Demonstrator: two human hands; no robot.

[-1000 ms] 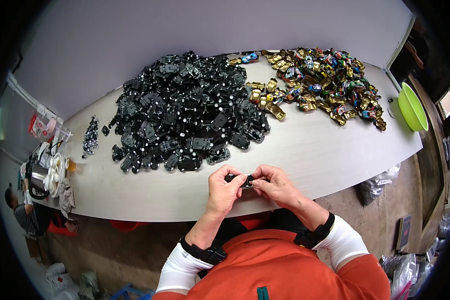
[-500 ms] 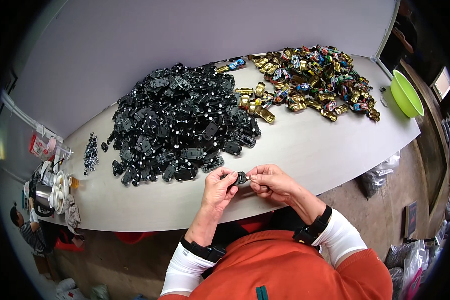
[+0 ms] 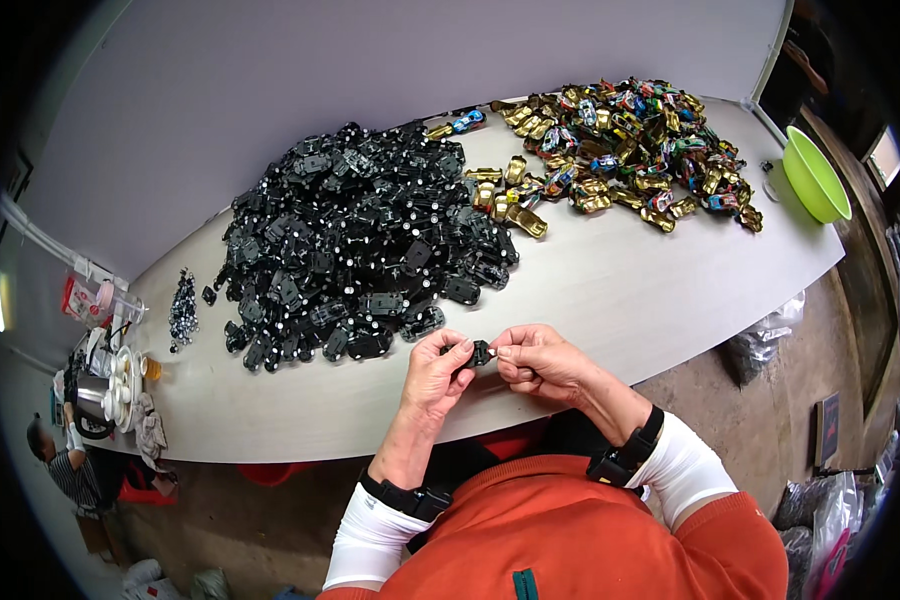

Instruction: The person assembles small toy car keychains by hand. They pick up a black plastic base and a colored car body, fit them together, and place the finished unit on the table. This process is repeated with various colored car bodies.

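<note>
Just above the table's near edge, my left hand (image 3: 432,374) grips a small black toy car chassis (image 3: 480,353) between thumb and fingers. My right hand (image 3: 542,360) is closed in a pinch at the chassis's right end. A tiny pale bit shows at its fingertips, too small to make out. Beyond my hands rises a large heap of black toy car chassis (image 3: 355,235) with small whitish wheels. Off to the left lies a little pile of small wheel parts (image 3: 183,315), with one loose black piece beside it.
A heap of gold and multicoloured toy cars (image 3: 625,150) covers the far right of the table (image 3: 620,290). A green bowl (image 3: 815,175) stands tilted at the right end. Leftward are white dishes (image 3: 122,388), a cloth and another person (image 3: 65,465). Bags lie on the floor.
My hands stay almost in place around the chassis, the right fingertips slightly closer to it. The view has shifted a little; the heaps look unchanged.
</note>
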